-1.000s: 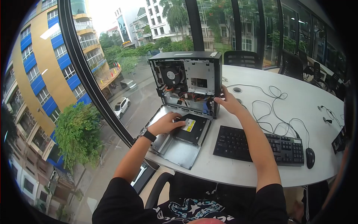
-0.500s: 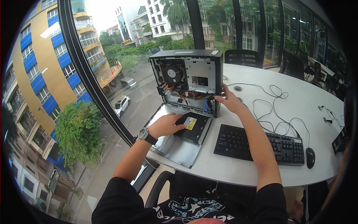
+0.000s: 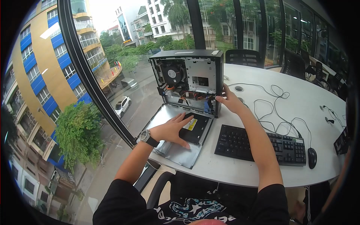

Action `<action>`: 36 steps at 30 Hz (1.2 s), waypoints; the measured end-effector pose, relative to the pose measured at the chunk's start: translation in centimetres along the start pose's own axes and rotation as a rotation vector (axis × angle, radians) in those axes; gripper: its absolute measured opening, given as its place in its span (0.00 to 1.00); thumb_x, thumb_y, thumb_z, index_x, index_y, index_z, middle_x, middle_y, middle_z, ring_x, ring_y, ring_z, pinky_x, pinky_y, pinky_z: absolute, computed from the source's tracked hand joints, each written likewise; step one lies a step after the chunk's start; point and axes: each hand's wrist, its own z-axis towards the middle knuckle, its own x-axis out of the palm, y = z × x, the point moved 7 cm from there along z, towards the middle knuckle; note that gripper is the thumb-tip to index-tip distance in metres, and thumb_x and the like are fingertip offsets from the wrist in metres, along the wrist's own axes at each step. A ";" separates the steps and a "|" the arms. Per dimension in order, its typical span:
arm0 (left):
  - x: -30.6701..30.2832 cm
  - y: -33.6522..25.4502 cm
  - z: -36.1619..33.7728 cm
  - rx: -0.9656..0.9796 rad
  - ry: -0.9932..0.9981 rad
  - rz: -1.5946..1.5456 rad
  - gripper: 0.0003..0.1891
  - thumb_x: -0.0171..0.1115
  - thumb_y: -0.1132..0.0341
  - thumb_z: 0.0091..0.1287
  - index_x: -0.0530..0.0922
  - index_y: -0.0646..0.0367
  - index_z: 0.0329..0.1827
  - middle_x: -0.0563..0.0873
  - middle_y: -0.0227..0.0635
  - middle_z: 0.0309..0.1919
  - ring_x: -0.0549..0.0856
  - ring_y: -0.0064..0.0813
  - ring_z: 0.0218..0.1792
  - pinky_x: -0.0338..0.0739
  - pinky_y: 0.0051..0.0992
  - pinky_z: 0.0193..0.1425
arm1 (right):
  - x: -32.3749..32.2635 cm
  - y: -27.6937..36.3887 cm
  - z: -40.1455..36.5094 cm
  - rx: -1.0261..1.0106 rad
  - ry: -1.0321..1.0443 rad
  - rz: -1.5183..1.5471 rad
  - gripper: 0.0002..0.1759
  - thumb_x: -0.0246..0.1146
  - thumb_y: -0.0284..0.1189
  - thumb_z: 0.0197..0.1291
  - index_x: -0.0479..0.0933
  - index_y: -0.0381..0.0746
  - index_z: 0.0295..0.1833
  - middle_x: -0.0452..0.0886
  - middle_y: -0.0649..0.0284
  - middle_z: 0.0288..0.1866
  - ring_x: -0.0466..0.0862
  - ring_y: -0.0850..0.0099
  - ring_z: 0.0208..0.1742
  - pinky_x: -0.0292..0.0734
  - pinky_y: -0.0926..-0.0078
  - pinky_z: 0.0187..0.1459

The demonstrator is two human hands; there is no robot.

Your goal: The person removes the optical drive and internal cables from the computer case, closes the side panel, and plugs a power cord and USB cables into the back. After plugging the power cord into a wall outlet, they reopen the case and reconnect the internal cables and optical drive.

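Note:
An opened black computer case [image 3: 204,75] stands upright, its fan, metal bracket and orange wires showing. In front of it a silver metal side panel [image 3: 183,157] lies flat, with a flat black drive [image 3: 200,129] bearing a yellow and white label on top. My left hand [image 3: 171,131], a watch on its wrist, is spread over the drive's left part and the panel, fingers apart. My right hand [image 3: 230,100] is against the case's right side; its thumb rests at the front edge and its other fingers are partly hidden behind the case.
A black keyboard [image 3: 262,145] and mouse [image 3: 312,158] lie on the white table [image 3: 210,167], right of the panel. Loose cables [image 3: 275,107] curl behind the keyboard. A phone-like dark device [image 3: 341,142] is at the right edge. Windows rise on the left; chairs stand behind the table.
My left hand has opened from its grip at the drive's left edge, its fingers now spread and its thumb lower over the panel. My right hand stays at the case.

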 end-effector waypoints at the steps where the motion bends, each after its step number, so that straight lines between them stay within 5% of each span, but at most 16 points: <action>1: 0.1 -0.3 -0.1 0.000 0.006 0.007 0.66 0.75 0.28 0.51 0.51 0.52 0.87 0.50 0.70 0.81 0.55 0.63 0.82 0.55 0.45 0.84 | 0.0 0.2 -0.1 -0.001 0.002 0.018 0.59 0.69 0.56 0.64 0.48 0.32 0.84 0.76 0.46 0.67 0.82 0.54 0.63 0.80 0.61 0.60; 8: 0.1 -0.1 0.0 -0.037 0.021 -0.065 0.61 0.74 0.30 0.54 0.55 0.50 0.86 0.53 0.69 0.81 0.62 0.65 0.79 0.58 0.46 0.83 | 0.0 -0.1 0.0 -0.005 0.007 0.024 0.59 0.69 0.57 0.64 0.48 0.31 0.84 0.76 0.46 0.67 0.82 0.54 0.64 0.80 0.62 0.60; 27: 0.4 0.2 1.7 -0.054 -0.048 -0.061 0.61 0.76 0.30 0.52 0.58 0.49 0.85 0.56 0.66 0.81 0.59 0.64 0.80 0.59 0.48 0.83 | 0.2 -0.5 0.1 -0.016 -0.015 -0.012 0.58 0.69 0.58 0.64 0.50 0.34 0.83 0.77 0.48 0.65 0.83 0.55 0.62 0.79 0.62 0.60; 33: -4.2 1.6 3.0 0.069 -0.275 -0.004 0.46 0.74 0.37 0.60 0.72 0.54 0.76 0.70 0.58 0.75 0.70 0.57 0.75 0.67 0.46 0.77 | -0.1 0.6 -0.3 -0.013 0.018 0.033 0.57 0.70 0.53 0.65 0.48 0.33 0.84 0.77 0.48 0.66 0.83 0.55 0.61 0.79 0.61 0.61; 35: -8.4 2.0 2.2 -0.020 -0.671 0.050 0.36 0.71 0.42 0.65 0.77 0.56 0.70 0.74 0.55 0.72 0.75 0.55 0.71 0.70 0.45 0.74 | -0.1 0.3 -0.2 -0.004 -0.001 0.035 0.57 0.70 0.53 0.65 0.48 0.33 0.84 0.77 0.48 0.66 0.83 0.55 0.61 0.80 0.62 0.60; 36: -8.8 2.6 2.5 -0.024 -0.670 0.049 0.36 0.71 0.42 0.65 0.77 0.56 0.70 0.74 0.55 0.72 0.75 0.55 0.71 0.70 0.45 0.74 | 0.1 0.0 -0.1 -0.004 0.003 0.037 0.57 0.70 0.53 0.65 0.48 0.33 0.84 0.77 0.48 0.66 0.83 0.55 0.61 0.80 0.62 0.60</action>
